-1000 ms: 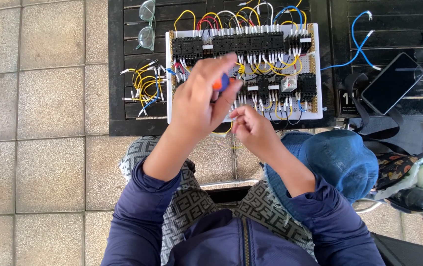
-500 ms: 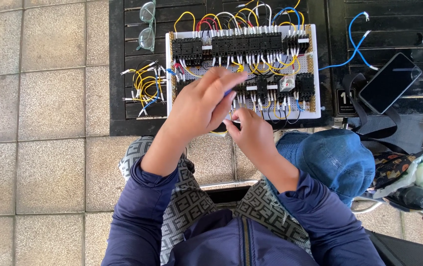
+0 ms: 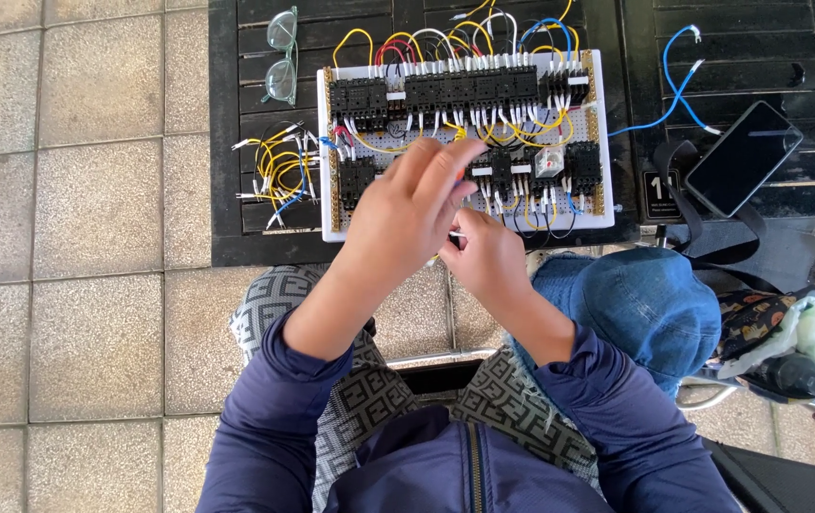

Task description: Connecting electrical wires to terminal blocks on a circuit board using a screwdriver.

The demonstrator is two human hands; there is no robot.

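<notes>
Both hands have dropped slightly toward the near edge of the wiring board (image 3: pixel 597 214). Left hand (image 3: pixel 407 214) covers it, grip unclear; right hand (image 3: pixel 488 256) pinches a thin white wire end (image 3: pixel 456 235).

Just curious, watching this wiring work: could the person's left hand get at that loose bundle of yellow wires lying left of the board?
Probably yes. The left hand hovers over the wiring board, and the loose wire bundle lies apart from it on the dark slatted surface, with nothing between them that I can see.

Outdoor paved spot, stone floor tiles (image 3: pixel 94 237); slatted black table (image 3: pixel 236 123), wiring board (image 3: pixel 464 133)
</notes>
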